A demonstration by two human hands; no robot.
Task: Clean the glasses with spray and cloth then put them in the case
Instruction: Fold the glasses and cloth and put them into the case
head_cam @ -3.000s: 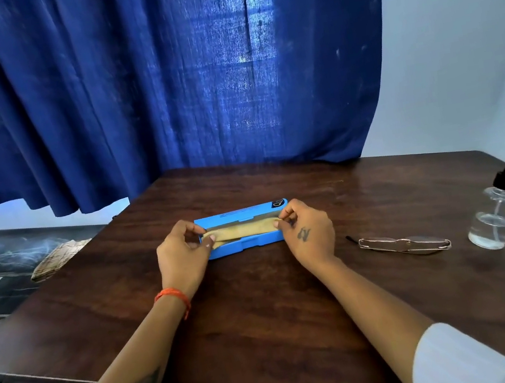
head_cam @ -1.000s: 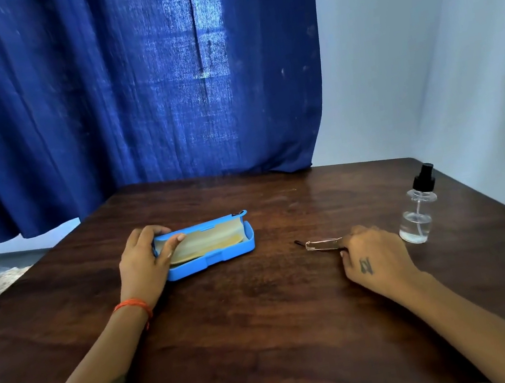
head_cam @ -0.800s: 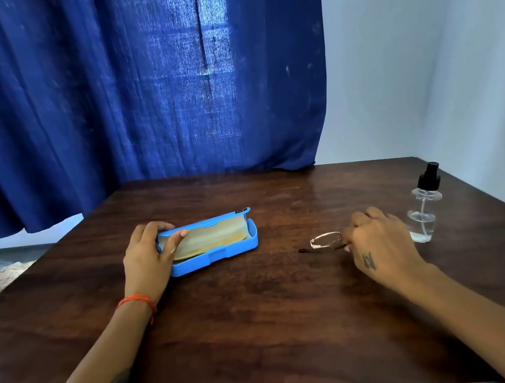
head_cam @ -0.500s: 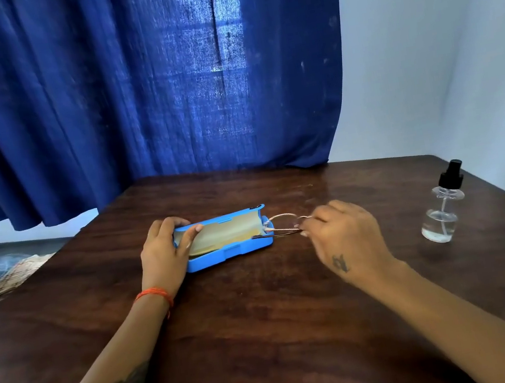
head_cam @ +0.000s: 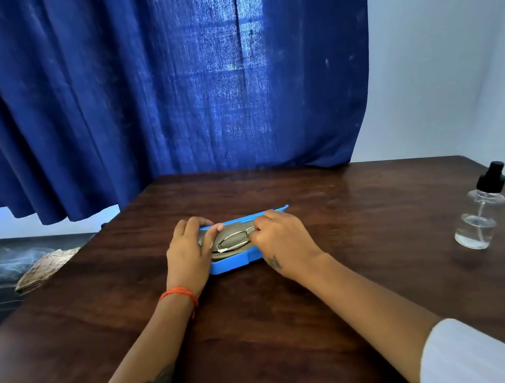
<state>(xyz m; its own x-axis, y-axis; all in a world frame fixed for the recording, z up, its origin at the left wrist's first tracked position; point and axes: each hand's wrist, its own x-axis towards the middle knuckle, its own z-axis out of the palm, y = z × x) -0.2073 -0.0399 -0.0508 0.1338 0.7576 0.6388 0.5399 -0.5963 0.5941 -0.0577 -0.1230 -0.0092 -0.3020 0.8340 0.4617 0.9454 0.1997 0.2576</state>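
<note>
— What fills my feed, biggest first?

— The blue curtain point(head_cam: 143, 86) across the back, with the dark wooden table point(head_cam: 265, 316) under it. To the left, off the table, I see a woven thing point(head_cam: 45, 268) I can't name.

— And on the table?

— The blue case point(head_cam: 234, 262) lies open near the middle, the folded tan cloth point(head_cam: 226, 253) inside it. The spray bottle point(head_cam: 480, 209) stands upright, well apart, near the right edge.

— The hands?

— The left hand point(head_cam: 190, 257) grips the case's left end, fingers curled over the far rim and thumb resting on the cloth. An orange thread point(head_cam: 178, 293) circles that wrist. The right hand point(head_cam: 281, 243) pinches the glasses point(head_cam: 234, 239) at their right end, fingers curled together on the frame.

— Where do the glasses sit?

— Folded, lying over the cloth inside the case. I can't tell whether they rest fully on it.
</note>
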